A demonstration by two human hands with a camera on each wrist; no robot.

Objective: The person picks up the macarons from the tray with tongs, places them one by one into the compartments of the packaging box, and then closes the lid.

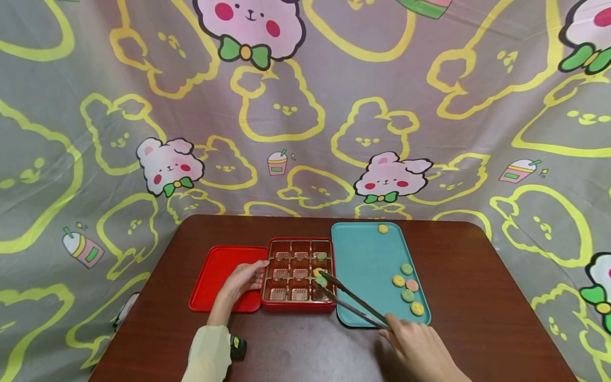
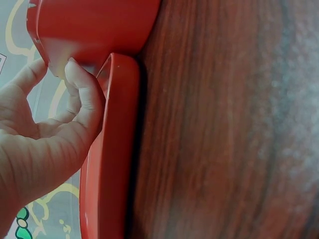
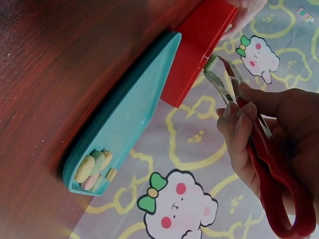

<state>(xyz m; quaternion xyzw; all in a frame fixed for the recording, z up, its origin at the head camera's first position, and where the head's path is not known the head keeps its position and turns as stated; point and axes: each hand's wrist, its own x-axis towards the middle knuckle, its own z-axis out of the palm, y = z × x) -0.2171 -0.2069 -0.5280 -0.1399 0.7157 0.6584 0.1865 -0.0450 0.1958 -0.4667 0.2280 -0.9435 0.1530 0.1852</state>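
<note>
A red compartment box sits mid-table, with a green macaron and a yellow one in its right column. My left hand grips the box's left side. In the left wrist view, its bent fingers touch the box wall. With my right hand I hold tongs by the red handles. Their tips pinch a green macaron over the right column of compartments. Toward the right wrist view's top, this green macaron shows between the tips at the box rim.
The blue tray right of the box bears several yellow, green and pink macarons, mostly near its right edge; one yellow macaron lies at the far end. A red lid lies left of the box. A patterned curtain hangs behind the table.
</note>
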